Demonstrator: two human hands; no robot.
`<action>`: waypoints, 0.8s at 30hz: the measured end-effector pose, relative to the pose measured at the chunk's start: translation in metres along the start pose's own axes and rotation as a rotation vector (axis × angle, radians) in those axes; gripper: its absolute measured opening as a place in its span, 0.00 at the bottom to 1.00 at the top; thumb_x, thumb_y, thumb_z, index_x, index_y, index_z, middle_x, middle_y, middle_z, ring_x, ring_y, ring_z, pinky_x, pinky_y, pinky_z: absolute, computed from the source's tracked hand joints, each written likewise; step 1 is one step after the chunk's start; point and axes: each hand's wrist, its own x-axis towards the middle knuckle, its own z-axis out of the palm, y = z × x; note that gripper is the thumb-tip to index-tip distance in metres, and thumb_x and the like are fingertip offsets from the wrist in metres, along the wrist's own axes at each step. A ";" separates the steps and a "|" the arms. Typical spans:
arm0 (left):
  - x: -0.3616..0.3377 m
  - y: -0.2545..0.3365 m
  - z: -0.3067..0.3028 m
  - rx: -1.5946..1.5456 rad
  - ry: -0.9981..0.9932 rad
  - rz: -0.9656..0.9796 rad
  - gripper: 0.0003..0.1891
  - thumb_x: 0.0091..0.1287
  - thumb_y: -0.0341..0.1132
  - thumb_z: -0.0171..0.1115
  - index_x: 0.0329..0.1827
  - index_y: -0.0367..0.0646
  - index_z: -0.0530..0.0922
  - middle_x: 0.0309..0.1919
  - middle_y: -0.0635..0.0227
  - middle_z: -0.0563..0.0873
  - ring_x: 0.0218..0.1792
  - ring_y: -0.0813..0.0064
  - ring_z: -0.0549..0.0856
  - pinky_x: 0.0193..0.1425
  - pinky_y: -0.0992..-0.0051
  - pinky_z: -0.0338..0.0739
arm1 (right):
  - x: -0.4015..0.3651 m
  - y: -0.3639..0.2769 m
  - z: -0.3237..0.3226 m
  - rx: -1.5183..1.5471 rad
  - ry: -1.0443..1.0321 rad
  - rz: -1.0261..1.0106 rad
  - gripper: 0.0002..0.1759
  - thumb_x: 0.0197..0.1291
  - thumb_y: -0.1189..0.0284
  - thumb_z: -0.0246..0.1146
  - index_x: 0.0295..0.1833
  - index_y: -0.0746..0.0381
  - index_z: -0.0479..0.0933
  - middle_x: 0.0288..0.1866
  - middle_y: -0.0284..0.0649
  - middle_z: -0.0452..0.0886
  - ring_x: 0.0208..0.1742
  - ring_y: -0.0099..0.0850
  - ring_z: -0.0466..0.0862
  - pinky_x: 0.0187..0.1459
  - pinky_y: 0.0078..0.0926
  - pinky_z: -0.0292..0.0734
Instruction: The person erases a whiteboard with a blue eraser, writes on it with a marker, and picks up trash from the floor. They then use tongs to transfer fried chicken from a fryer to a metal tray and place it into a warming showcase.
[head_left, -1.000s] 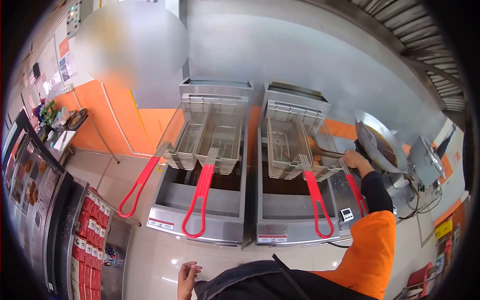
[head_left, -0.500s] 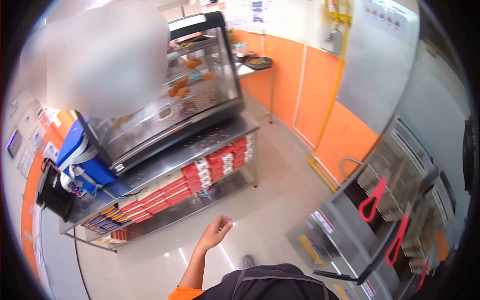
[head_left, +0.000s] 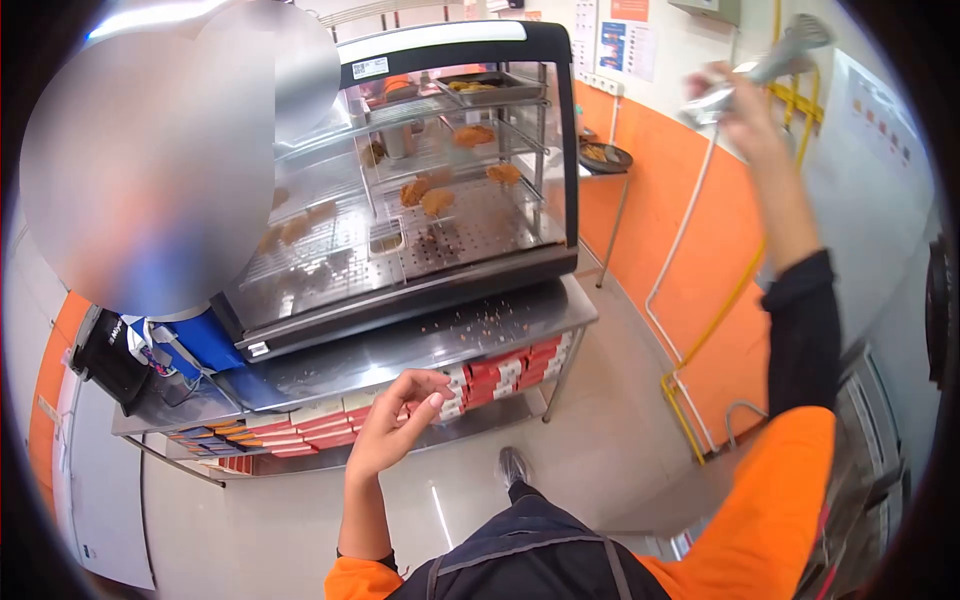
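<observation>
My right hand [head_left: 750,118] is raised at the upper right, smeared by motion. It is closed around a shiny metal utensil [head_left: 790,52], too blurred to name; one wide end sticks out above the hand. My left hand [head_left: 395,422] hangs in front of the steel counter, fingers loosely curved and thumb apart, with nothing in it. Beyond it stands a glass display warmer [head_left: 420,270] with pieces of fried chicken [head_left: 437,201] on its racks. Crumbs [head_left: 485,323] are scattered on the counter [head_left: 330,377] below.
Stacked red and white boxes [head_left: 330,425] fill the shelf under the counter. A blue box [head_left: 205,342] and a black bin [head_left: 112,360] are at the left. A blurred patch covers the upper left. Yellow pipes [head_left: 735,310] run along the orange wall. A pan [head_left: 606,156] rests on a side table.
My right hand has come into view, raised with the metal utensil. My view has swung right and moved nearer the warmer; the fryer baskets have mostly left it. My left hand appears higher and larger.
</observation>
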 end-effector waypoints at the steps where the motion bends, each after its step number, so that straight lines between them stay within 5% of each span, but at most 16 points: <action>1: 0.014 -0.003 -0.002 -0.065 0.011 -0.001 0.12 0.69 0.32 0.54 0.52 0.37 0.72 0.41 0.67 0.82 0.43 0.82 0.79 0.47 0.80 0.72 | 0.002 0.037 0.046 0.093 0.049 0.059 0.11 0.56 0.73 0.63 0.42 0.68 0.73 0.36 0.50 0.81 0.32 0.36 0.82 0.36 0.36 0.82; 2: 0.031 -0.005 -0.006 -0.126 0.021 0.006 0.12 0.69 0.32 0.54 0.52 0.37 0.73 0.41 0.67 0.81 0.43 0.82 0.79 0.47 0.80 0.72 | 0.026 0.080 0.066 0.108 -0.086 0.025 0.11 0.54 0.74 0.60 0.40 0.72 0.73 0.31 0.50 0.81 0.31 0.40 0.83 0.35 0.41 0.81; 3: 0.049 -0.012 -0.009 -0.129 0.011 0.069 0.11 0.69 0.31 0.54 0.51 0.37 0.73 0.40 0.68 0.81 0.43 0.82 0.79 0.48 0.79 0.72 | 0.038 0.104 0.093 0.161 -0.084 0.197 0.11 0.55 0.77 0.59 0.42 0.73 0.71 0.29 0.51 0.80 0.29 0.40 0.83 0.32 0.41 0.81; 7: 0.130 -0.027 -0.022 0.008 0.135 0.064 0.09 0.68 0.32 0.55 0.47 0.37 0.75 0.40 0.67 0.82 0.44 0.78 0.81 0.52 0.77 0.71 | 0.121 0.218 0.147 0.358 0.069 0.317 0.18 0.55 0.81 0.60 0.47 0.77 0.62 0.30 0.58 0.77 0.25 0.45 0.83 0.26 0.39 0.84; 10: 0.166 -0.029 -0.034 0.043 0.196 0.048 0.09 0.68 0.32 0.55 0.47 0.37 0.75 0.39 0.67 0.82 0.44 0.78 0.81 0.52 0.77 0.71 | 0.164 0.270 0.166 0.378 0.173 0.173 0.24 0.53 0.82 0.63 0.48 0.77 0.56 0.31 0.59 0.75 0.26 0.46 0.83 0.25 0.37 0.85; 16: 0.215 -0.076 -0.025 -0.209 0.339 0.007 0.08 0.69 0.30 0.54 0.47 0.37 0.75 0.38 0.65 0.83 0.43 0.79 0.81 0.50 0.79 0.73 | 0.180 0.287 0.190 0.213 0.367 0.009 0.32 0.52 0.86 0.59 0.53 0.70 0.43 0.39 0.60 0.71 0.28 0.46 0.84 0.23 0.32 0.85; 19: 0.248 -0.089 -0.013 -0.272 0.259 -0.047 0.08 0.69 0.30 0.54 0.48 0.37 0.74 0.38 0.65 0.83 0.43 0.79 0.81 0.51 0.79 0.72 | 0.175 0.273 0.197 0.232 0.384 -0.014 0.28 0.52 0.88 0.56 0.52 0.74 0.47 0.38 0.60 0.72 0.26 0.43 0.84 0.23 0.30 0.85; 24: 0.302 -0.075 0.000 -0.301 0.084 0.039 0.10 0.71 0.33 0.52 0.48 0.38 0.73 0.41 0.64 0.82 0.44 0.76 0.81 0.51 0.76 0.73 | 0.164 0.257 0.192 0.316 0.245 -0.139 0.36 0.54 0.87 0.54 0.62 0.70 0.39 0.44 0.63 0.68 0.26 0.42 0.84 0.25 0.30 0.85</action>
